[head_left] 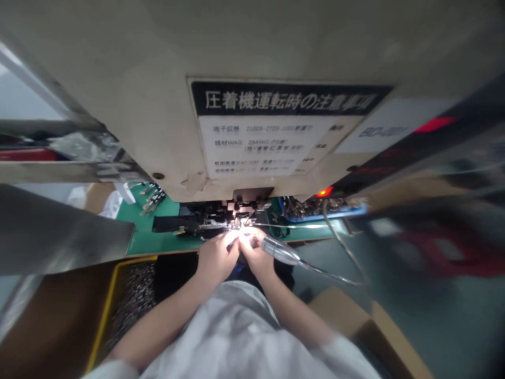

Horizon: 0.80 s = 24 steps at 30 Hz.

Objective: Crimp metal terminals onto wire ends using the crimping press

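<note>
At the front of the crimping machine (pixel 173 121), both hands meet under a bright light. My left hand (pixel 216 257) has its fingers closed in a pinch close to the crimping head (pixel 241 210). Right beside it, my right hand (pixel 258 257) is pinched too, its fingertips almost touching the left ones. Glare and small size hide what the fingers hold. A silver gooseneck lamp (pixel 280 251) reaches in from the right, its head by my right hand. To the left of the fingertips a terminal strip (pixel 213 227) runs into the crimping head.
Bundled wires (pixel 153 197) lie on the green bench top (pixel 144 243) at left. A blue tray (pixel 339 212) of small parts stands behind at right. Below left is a yellow-rimmed bin (pixel 103 310) with many small pieces; a cardboard box (pixel 339 310) stands below right.
</note>
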Tool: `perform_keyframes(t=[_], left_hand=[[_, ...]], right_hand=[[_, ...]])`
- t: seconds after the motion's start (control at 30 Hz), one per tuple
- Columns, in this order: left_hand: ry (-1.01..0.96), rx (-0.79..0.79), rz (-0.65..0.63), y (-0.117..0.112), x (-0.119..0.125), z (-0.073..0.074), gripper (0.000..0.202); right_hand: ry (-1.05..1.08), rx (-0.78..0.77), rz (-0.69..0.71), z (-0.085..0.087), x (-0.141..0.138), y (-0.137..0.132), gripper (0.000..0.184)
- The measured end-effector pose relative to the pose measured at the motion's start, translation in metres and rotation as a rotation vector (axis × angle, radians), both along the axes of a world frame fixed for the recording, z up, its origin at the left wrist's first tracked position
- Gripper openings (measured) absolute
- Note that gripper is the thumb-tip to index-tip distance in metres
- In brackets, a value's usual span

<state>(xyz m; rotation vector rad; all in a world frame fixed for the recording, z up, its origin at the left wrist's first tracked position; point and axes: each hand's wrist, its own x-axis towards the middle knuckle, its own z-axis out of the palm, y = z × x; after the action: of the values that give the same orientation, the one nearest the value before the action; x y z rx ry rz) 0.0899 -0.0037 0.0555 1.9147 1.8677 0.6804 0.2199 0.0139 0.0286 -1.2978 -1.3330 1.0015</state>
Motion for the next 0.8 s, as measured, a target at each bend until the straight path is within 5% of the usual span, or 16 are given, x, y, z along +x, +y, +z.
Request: perform_keyframes(t=[0.37,0.8], left_hand=[[-0.006,-0.046,-0.049,0.0,0.003,0.006,0.023],[0.055,0.032,0.008,0.002,0.004,0.005,0.027]], right_hand=[[-0.052,0.024,-0.025,-0.004,0.003,0.002,0.01],[0.06,-0.01,0.049,-0.01,0.006,0.006,0.022]])
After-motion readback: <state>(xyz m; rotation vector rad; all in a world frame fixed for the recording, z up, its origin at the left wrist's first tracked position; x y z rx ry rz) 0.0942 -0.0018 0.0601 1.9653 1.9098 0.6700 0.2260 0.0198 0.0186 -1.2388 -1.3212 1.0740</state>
